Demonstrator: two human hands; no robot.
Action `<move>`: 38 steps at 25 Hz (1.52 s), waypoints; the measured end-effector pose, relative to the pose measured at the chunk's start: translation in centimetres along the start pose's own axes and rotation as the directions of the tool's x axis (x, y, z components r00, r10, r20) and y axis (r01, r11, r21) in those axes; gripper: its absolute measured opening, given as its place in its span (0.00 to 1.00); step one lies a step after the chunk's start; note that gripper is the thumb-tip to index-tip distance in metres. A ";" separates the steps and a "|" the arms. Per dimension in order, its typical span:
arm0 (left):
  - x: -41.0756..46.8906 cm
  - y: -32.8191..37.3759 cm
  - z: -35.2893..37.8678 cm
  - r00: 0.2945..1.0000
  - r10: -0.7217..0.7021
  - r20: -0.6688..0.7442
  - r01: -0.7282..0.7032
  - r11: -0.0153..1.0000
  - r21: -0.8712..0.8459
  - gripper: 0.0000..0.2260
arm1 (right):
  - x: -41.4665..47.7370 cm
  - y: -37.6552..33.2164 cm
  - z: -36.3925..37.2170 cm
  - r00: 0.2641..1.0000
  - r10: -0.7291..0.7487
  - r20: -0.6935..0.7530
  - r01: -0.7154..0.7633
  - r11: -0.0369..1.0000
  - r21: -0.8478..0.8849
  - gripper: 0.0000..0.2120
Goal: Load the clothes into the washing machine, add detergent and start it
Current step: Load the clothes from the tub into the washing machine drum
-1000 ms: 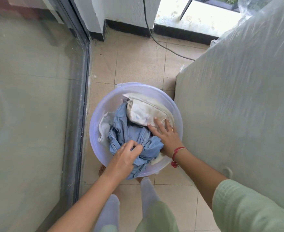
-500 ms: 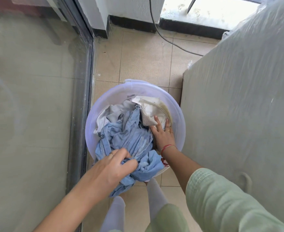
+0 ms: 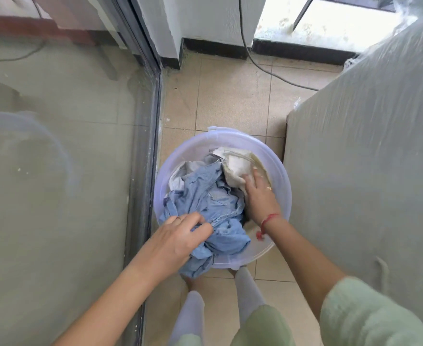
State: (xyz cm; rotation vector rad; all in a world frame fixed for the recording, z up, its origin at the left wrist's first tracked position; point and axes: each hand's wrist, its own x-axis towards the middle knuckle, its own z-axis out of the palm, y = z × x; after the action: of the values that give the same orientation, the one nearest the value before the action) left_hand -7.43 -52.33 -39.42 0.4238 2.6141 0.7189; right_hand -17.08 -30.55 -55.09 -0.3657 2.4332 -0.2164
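Where a second ago I saw the blue garment (image 3: 213,203) bunched inside the tub (image 3: 180,156), it now spills over the near rim, with the left hand (image 3: 178,239) clenching a fold of it. The right hand (image 3: 259,198) sits lower by the tub's right wall, its fairly straight fingers pressing the cream cloth (image 3: 238,166) and gripping nothing.

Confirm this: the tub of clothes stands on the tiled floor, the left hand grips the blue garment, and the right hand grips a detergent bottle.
One slip: the right hand grips no bottle; it lies on the cream cloth in the tub, as the head view shows. The tub does stand on the tiled floor, and the left hand grips the blue garment.
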 end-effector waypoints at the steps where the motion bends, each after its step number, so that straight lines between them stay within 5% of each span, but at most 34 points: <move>1: 0.2 0.4 -0.1 1.000 0.016 -0.023 -0.016 1.000 0.007 0.19 | -2.2 -1.3 -0.4 0.985 -0.072 -0.159 0.090 0.990 0.109 0.33; 4: -1.2 2.3 -1.0 0.992 0.075 -0.101 -0.080 0.996 -0.048 0.11 | -6.6 -4.8 0.0 0.866 -0.395 -0.306 0.465 0.861 0.205 0.34; 6: -2.4 3.8 -1.5 0.974 0.097 -0.204 -0.114 0.991 -0.076 0.11 | -6.1 -5.3 0.2 0.901 -0.424 -0.094 0.431 0.846 0.314 0.37; 8: -2.8 4.5 -1.9 0.955 0.137 -0.264 -0.157 0.986 -0.056 0.13 | -5.1 -4.2 -0.3 0.915 -0.401 0.057 0.348 0.850 0.395 0.23; 11: -1.9 3.2 -2.0 0.953 0.054 -0.297 -0.082 0.993 -0.082 0.13 | -7.0 -3.6 -2.1 0.979 -0.205 0.007 0.177 0.858 0.482 0.15; 15: -1.1 -0.8 -0.6 0.998 -0.057 -0.006 0.056 0.996 -0.070 0.37 | -11.7 -2.6 -2.3 0.995 -0.028 -0.092 0.068 0.880 0.471 0.20; 20: -0.2 -0.4 3.8 0.954 -0.110 0.278 0.161 0.973 -0.167 0.50 | -14.6 -3.3 -2.2 0.944 0.140 -0.299 0.060 0.817 0.574 0.21; 24: 1.5 1.5 7.4 0.926 -0.168 0.339 0.263 0.930 -0.256 0.60 | -16.0 -1.9 -2.1 0.936 0.004 -0.353 0.189 0.838 0.512 0.24; 27: 4.1 1.7 8.2 0.938 -0.154 0.311 0.236 0.939 -0.249 0.56 | -15.3 -1.2 -3.4 0.935 -0.141 -0.326 0.285 0.845 0.452 0.21; 32: 3.5 2.0 9.6 0.943 -0.110 0.313 0.245 0.866 -0.435 0.47 | -13.4 -2.8 -4.6 0.876 0.193 -0.442 0.096 0.829 0.551 0.12; 35: 2.9 2.5 11.0 0.952 -0.292 0.097 0.296 0.783 -0.547 0.24 | -12.2 -3.9 -5.5 0.947 0.065 -0.316 0.117 0.844 0.524 0.14; 38: 3.1 2.5 11.4 0.933 -0.361 0.009 0.316 0.803 -0.505 0.21 | -10.4 -2.2 -7.5 0.968 -0.015 -0.250 0.120 0.904 0.411 0.25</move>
State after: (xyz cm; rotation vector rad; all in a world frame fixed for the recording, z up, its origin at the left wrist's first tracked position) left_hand -4.62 -44.23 -47.99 -0.2341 2.3518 1.2536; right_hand -13.68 -28.93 -42.68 -0.2368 2.5194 -0.8507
